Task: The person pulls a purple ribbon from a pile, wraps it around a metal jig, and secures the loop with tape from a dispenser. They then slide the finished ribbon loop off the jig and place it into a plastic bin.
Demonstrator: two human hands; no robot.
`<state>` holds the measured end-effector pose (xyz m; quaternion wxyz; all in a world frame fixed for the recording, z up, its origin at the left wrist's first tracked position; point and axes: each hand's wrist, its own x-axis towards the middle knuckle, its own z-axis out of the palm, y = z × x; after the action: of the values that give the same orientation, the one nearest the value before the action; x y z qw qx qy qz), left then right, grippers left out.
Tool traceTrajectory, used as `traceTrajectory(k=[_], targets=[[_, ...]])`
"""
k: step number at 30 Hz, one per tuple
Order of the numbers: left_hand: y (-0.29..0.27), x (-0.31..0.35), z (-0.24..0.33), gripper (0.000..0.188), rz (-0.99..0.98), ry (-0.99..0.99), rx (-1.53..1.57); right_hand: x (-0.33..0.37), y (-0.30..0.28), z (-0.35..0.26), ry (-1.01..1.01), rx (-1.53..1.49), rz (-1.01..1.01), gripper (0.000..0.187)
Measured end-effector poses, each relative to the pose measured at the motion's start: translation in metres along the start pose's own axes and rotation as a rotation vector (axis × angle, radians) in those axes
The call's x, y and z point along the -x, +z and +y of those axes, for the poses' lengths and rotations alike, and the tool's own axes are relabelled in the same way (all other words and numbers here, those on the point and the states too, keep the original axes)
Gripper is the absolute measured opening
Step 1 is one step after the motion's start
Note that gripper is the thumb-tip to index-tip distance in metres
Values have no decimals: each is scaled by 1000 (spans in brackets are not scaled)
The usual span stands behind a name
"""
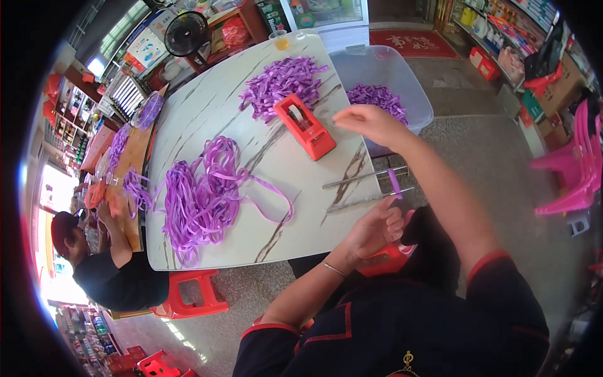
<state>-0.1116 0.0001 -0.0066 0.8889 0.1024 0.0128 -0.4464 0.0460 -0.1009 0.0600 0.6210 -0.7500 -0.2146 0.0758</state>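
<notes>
My left hand [379, 227] is closed, fingers curled, close to two parallel metal rods [352, 180] that reach over the table's right edge. A short purple ribbon band [394, 183] spans the rods just above this hand; what its fingers hold is hidden. My right hand [372, 124] hovers beside a red tape dispenser [319, 144], its fingertips drawn together; anything between them is too small to make out. At the table's left lies a heap of long, loose purple ribbon [201, 201]. Beyond the dispenser is a pile of short purple ribbon pieces [276, 85].
A clear plastic tub [414, 81] with purple pieces [377, 102] stands against the marbled table [282, 242] at right. A cup [279, 42] sits at its far edge. To the left another person [113, 270] works at a wooden table [129, 220]. Pink chairs [575, 163] stand right.
</notes>
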Motion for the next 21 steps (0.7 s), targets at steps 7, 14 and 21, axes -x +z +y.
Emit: traceTrajectory(k=[7,14,21], targets=[[-3,0,-2,33,-33,10,1,-62,34,5,348,-27,-182,23],[2,3,0,32,10,-1,-5,-66,33,-4,461,-109,-183,19],[-1,2,1,30,-32,11,-20,-42,30,-18,477,-192,-214,16]])
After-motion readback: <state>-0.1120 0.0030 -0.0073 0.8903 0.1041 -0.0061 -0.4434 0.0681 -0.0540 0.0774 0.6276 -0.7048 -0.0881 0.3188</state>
